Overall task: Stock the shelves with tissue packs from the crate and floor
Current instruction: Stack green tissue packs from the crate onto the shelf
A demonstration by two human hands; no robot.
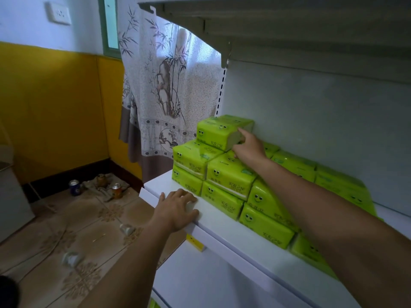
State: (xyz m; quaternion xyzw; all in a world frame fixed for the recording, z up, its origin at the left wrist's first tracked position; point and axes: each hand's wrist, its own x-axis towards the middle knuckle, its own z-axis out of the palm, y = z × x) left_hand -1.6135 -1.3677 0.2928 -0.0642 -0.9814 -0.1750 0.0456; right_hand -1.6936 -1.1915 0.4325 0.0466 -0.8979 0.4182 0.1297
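A blue can [74, 187] and an orange can [116, 190] flank a crumpled rag [97, 190] on the tiled floor [89, 230] near a bamboo-print curtain [169, 85].

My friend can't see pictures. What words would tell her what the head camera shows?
A person's right hand touches the top green tissue pack on a stack of matching packs on a white shelf. The left hand rests flat on the shelf's front edge. Cans stand on the floor.
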